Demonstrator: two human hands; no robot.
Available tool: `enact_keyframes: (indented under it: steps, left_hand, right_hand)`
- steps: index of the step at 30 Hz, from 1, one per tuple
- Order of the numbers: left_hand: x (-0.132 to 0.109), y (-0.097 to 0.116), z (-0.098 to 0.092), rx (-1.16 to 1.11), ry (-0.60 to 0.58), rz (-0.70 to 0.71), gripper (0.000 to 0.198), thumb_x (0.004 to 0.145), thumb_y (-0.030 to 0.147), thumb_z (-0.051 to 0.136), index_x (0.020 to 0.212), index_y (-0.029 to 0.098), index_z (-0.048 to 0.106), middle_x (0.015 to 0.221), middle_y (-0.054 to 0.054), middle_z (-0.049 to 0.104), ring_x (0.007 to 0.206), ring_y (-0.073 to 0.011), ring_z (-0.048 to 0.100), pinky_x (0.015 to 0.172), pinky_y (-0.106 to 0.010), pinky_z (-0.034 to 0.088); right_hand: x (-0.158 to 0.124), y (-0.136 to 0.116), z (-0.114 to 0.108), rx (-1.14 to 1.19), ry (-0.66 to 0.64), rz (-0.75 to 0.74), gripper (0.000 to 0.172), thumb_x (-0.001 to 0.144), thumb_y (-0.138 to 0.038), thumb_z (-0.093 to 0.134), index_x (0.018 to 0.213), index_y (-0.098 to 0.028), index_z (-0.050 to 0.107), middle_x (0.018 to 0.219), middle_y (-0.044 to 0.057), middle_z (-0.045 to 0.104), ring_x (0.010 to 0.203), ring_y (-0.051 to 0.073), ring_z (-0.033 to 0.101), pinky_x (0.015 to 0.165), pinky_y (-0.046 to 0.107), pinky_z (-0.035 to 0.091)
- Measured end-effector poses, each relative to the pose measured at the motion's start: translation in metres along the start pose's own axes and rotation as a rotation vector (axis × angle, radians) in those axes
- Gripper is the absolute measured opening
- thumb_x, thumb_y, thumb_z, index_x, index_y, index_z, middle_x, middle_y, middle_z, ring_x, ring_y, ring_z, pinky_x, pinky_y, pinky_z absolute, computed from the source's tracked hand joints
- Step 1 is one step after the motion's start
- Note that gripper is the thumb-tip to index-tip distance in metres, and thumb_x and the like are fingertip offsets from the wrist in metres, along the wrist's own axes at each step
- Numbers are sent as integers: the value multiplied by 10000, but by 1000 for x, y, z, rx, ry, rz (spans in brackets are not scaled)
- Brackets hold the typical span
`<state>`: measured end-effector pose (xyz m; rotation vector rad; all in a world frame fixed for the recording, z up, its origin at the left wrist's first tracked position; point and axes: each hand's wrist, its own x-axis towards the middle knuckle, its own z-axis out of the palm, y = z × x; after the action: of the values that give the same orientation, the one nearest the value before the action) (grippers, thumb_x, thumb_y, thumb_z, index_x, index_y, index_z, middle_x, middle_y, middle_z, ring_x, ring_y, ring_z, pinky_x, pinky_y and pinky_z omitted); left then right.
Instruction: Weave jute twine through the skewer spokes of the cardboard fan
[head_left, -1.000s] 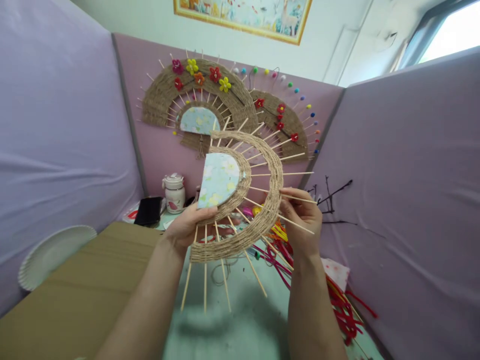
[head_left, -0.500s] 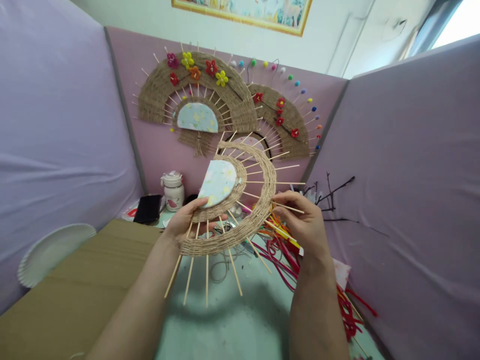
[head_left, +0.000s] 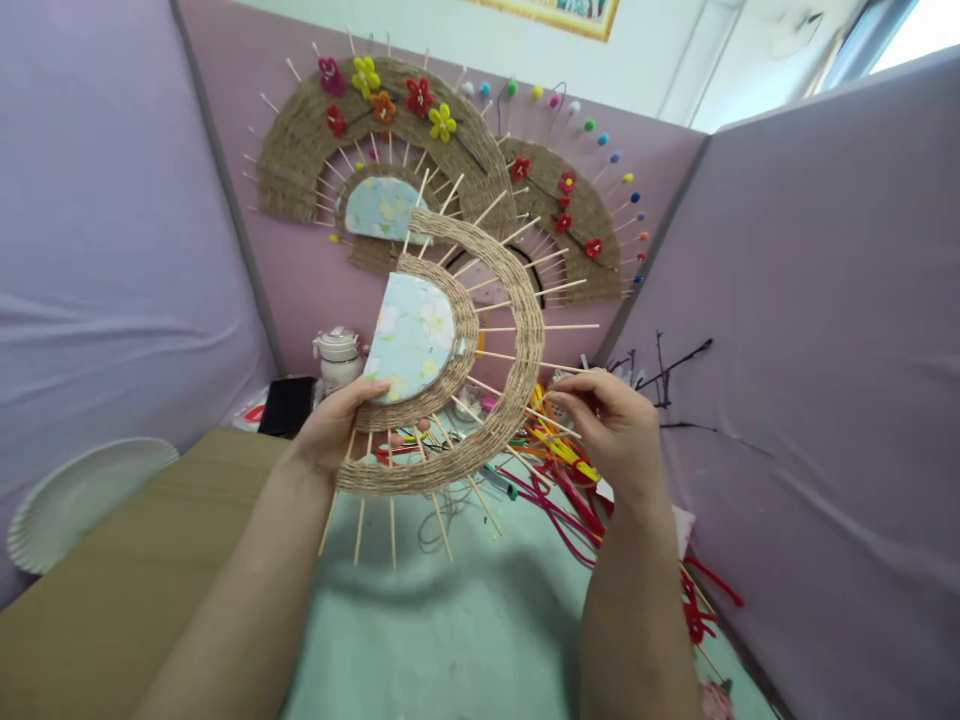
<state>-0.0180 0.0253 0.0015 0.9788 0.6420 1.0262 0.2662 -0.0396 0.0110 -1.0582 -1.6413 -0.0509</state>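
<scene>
A half-round woven fan (head_left: 529, 335) hangs tilted in front of me, with thin wooden sticks fanning out through two bands of brown twine. Its flat centre is covered in pale blue flowered cloth (head_left: 412, 335). My left hand (head_left: 337, 425) is closed on the lower left of the fan, thumb on the cloth and fingers behind. At the outer right edge, my right hand (head_left: 611, 415) is closed in a pinch beside the stick ends. A thin strand of twine shows at its fingertips, partly hidden by the fingers.
Two finished woven fans (head_left: 292, 150) with flowers and pompoms lean on the pink partition (head_left: 225, 130). Colourful pipe cleaners (head_left: 562, 500) and dark twigs (head_left: 675, 365) lie to the right. A white jar (head_left: 337, 355), black item (head_left: 289, 405), cardboard (head_left: 150, 560) and white plate (head_left: 82, 500) are left.
The fan has moved up and left in view with my left hand, and turned slightly more upright. My right hand has shifted off the stick it was beside, staying by the outer edge.
</scene>
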Motion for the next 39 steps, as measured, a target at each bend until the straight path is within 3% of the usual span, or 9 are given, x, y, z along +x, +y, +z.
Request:
enact_keyframes:
  steps: [3,6,10,14,19,25,30,35,39]
  left_hand:
    - [3,-3,-4,54,-4,31,630,793,207,608,1401,85,496,994,-166,758,706,-285,744,418,-247,561]
    - [2,-2,-6,95,45,54,599,798,233,622,1377,110,535,983,-148,761,781,-306,747,410,-236,548]
    - [0,0,-8,147,101,90,566,805,256,643,1349,125,561,945,-132,764,752,-283,748,409,-230,545]
    - [-2,1,-7,181,120,97,546,797,244,670,1327,145,581,984,-126,761,724,-276,747,397,-236,543]
    - [-3,0,-9,175,101,71,512,832,246,643,1324,116,578,953,-147,762,670,-274,741,385,-251,545]
    - [-3,-1,-14,149,52,17,554,838,237,643,1367,110,539,931,-160,767,607,-259,732,394,-251,553]
    - [-2,-4,-13,122,-13,26,622,841,231,631,1432,117,475,1045,-189,750,612,-271,731,382,-268,550]
    - [0,-13,-15,107,-190,-7,687,780,282,751,1415,191,502,1099,-182,740,717,-309,746,484,-318,597]
    - [2,-21,-11,119,-332,-71,663,722,303,825,1325,173,580,1102,-187,738,844,-334,743,646,-396,624]
  right_hand:
    - [1,-2,3,-131,72,-66,124,877,-243,659,755,-223,662,725,-2,655,638,145,564,616,287,435]
    - [0,-2,5,-210,147,-83,168,860,-295,690,715,-223,646,663,-10,624,570,135,514,582,292,420]
    - [-1,-2,3,-252,177,-105,168,850,-294,704,717,-223,630,656,-13,599,584,142,515,599,299,426]
    - [0,-3,-2,-250,159,-136,72,894,-218,633,829,-227,662,778,17,615,723,174,574,676,316,450]
    - [2,-2,-8,-174,184,-145,116,911,-182,589,870,-234,685,815,24,610,766,180,578,717,327,456]
    - [-1,6,-15,59,153,47,94,874,-217,619,825,-227,699,792,16,625,756,175,575,692,310,455]
    - [-4,26,-12,484,64,334,138,810,-347,682,776,-214,668,651,-23,541,544,113,455,506,245,369]
    - [-1,35,-2,760,2,442,353,658,-491,807,704,-206,603,610,-39,503,476,87,395,434,221,319]
    - [3,28,11,787,48,470,356,677,-504,798,772,-210,619,612,-42,540,498,99,458,478,230,403]
